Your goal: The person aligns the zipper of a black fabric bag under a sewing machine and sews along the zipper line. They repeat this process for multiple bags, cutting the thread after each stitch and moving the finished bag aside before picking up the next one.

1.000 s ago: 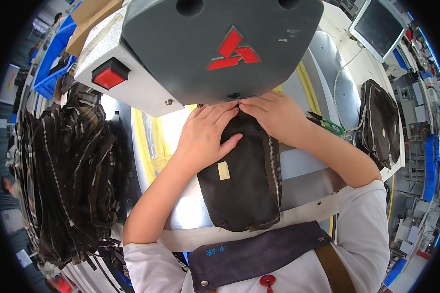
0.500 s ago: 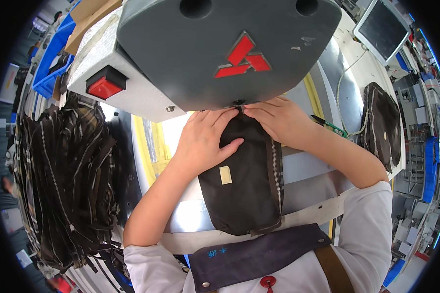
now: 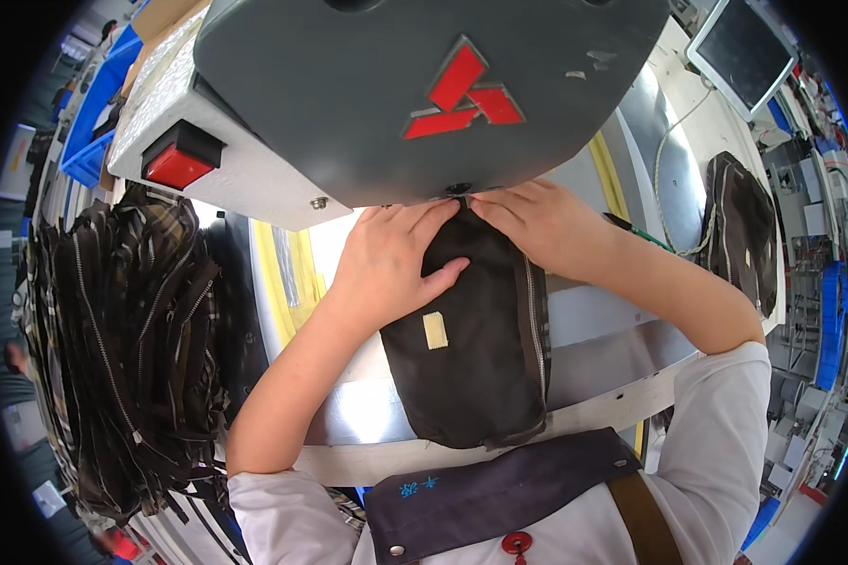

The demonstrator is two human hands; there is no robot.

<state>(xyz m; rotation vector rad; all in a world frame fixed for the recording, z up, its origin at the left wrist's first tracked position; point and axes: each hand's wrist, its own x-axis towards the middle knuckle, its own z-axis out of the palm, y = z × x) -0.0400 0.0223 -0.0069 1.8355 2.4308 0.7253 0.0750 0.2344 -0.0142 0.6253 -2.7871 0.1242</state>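
Observation:
A dark brown fabric pouch (image 3: 471,377) lies under the grey machine head (image 3: 386,104), its far end beneath the head's lower edge. A metal zipper (image 3: 535,330) runs along its right side, and a small cream patch (image 3: 435,330) sits on its face. My left hand (image 3: 391,254) lies on the pouch's far left part, fingers stretched, thumb spread across the fabric. Opposite it, my right hand (image 3: 542,224) rests on the far right edge with its fingers extended. Both index fingertips almost meet at the pouch's far end. The other fingertips are partly hidden by the machine head.
A thick pile of dark zippered fabric pieces (image 3: 132,348) stands at the left. Another dark pouch (image 3: 737,226) lies at the right, near a green-handled tool (image 3: 636,232) and a pale cord. A red switch (image 3: 181,165) is on the white housing. A screen (image 3: 742,55) stands at far right.
The view has shifted slightly, so the machine head sits a little higher and farther left. Both hands keep their place on the pouch, which shows little movement.

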